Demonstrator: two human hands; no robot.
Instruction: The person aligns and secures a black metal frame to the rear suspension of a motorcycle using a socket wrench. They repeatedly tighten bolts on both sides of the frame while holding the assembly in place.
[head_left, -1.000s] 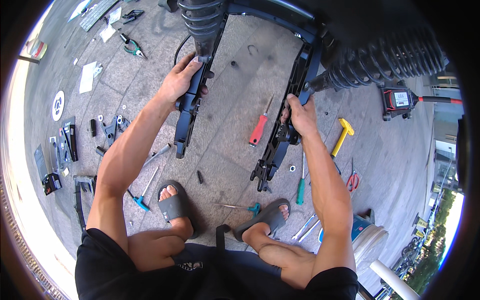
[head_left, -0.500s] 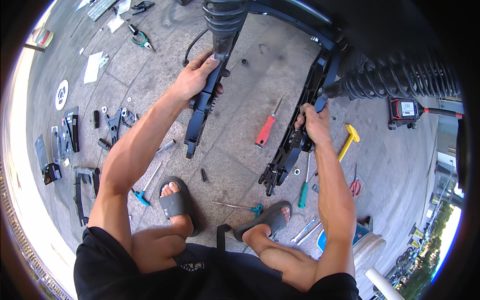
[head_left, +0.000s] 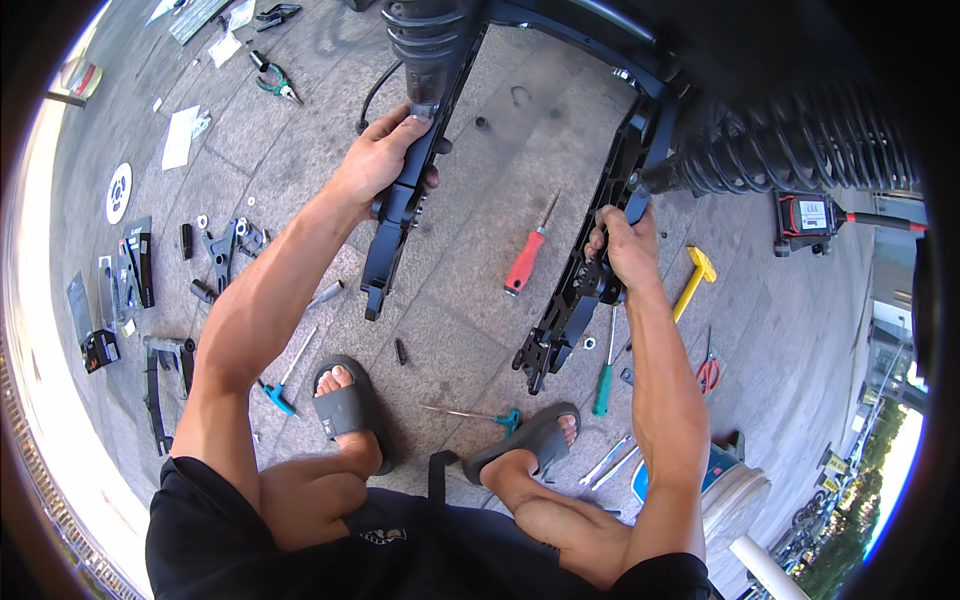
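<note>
Black metal arms of a frame hang over the paved floor, the left arm [head_left: 400, 215] at eleven o'clock gripped by the left hand [head_left: 385, 160], the right arm [head_left: 585, 285] at two o'clock clasped by the right hand [head_left: 625, 250], a red screwdriver [head_left: 528, 255] lying between them.

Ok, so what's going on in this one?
A person squats on a paved floor, gripping a black frame by its two arms. The left hand holds the left arm, the right hand the right arm. Coil springs sit at the frame's top. A red screwdriver, a yellow hammer and other tools lie around.
</note>
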